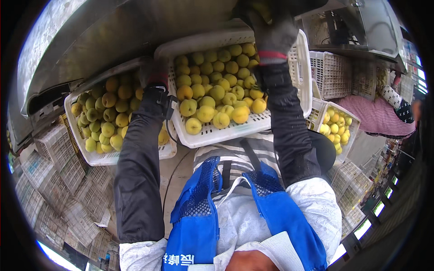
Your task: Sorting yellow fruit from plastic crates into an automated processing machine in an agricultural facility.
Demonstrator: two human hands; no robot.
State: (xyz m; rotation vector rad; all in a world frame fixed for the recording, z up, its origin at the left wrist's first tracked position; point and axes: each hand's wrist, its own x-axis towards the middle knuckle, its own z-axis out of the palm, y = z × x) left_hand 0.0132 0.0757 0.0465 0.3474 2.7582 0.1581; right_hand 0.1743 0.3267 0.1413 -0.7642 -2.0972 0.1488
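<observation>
Two white plastic crates of yellow-green fruit, which look like peaches, stand side by side before me: the larger crate [237,128] in the middle, the other crate [98,160] at the left. My left hand [154,71], in a dark glove with a red cuff, is over the far right part of the left crate; its fingers are in shadow. Above the far right corner of the middle crate is my right hand [274,32], gloved and blurred; whether it holds something cannot be told. Many peaches [217,92] fill the middle crate, with more peaches [108,115] in the left one.
A metal machine panel [112,30] overhangs the crates' far side. Empty-looking crates [61,155] are stacked at the left. Further right stand a fruit-filled crate [352,130], stacked crates [330,71] and a co-worker in a checked garment [376,113]. A black cable [169,179] runs beside my body.
</observation>
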